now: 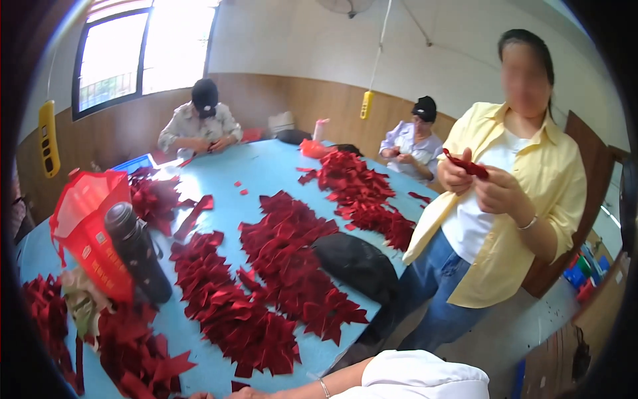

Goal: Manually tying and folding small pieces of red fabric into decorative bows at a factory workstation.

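Note:
My right arm, in a white sleeve with a bracelet at the wrist, reaches left along the lower edge. Only the top of my right hand [247,394] shows; its fingers are cut off. A dark red fabric piece [239,385] lies right by it, but whether I hold it cannot be told. A sliver of what seems to be my left hand [201,396] appears at the bottom rim, its fingers hidden. Just beyond my hands spreads a long heap of red fabric bows [232,312]. Another heap of red pieces [136,346] is nearest on the left.
A blue table [219,169] carries more red heaps [292,259], a black cloth-like bundle [355,266], a dark flask [136,253] and a red bag [90,226]. At right, a person in yellow [558,179] holds a red piece. Two people sit across. Yellow controllers [48,139] hang from cords.

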Available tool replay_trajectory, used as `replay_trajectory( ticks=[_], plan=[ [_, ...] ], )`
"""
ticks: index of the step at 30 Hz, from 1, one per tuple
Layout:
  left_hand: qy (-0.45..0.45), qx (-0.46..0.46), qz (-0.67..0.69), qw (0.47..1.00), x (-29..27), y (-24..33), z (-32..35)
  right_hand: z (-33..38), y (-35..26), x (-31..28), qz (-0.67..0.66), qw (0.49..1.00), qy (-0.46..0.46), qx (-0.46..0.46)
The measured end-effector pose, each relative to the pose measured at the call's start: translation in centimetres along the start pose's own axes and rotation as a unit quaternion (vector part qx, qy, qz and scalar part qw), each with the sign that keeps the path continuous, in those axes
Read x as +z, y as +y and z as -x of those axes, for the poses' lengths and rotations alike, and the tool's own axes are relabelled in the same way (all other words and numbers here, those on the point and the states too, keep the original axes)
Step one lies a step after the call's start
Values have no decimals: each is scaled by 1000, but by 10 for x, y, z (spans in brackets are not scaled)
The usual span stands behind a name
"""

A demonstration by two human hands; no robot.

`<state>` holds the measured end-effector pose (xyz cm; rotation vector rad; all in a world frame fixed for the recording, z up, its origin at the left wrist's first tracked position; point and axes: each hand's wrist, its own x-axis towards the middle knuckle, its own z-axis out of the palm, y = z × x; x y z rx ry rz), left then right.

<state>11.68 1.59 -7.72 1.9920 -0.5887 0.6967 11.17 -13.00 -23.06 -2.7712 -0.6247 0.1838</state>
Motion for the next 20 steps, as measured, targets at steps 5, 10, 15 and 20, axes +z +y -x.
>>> replay_trajectory(
  ticks=[5,10,15,20],
  plan=[
    [79,366,-161,913,-29,-4,-15,48,-78,-188,277,897,209,-274],
    [97,397,-125,904,-25,3,-30,49,-78,-201,130,928,257,-237],
    [53,202,-109,972,-27,36,-29,45,-65,-174,184,928,217,-240],
    [134,405,-160,890,-23,0,-23,50,-74,-191,39,943,223,-243]
  ],
)
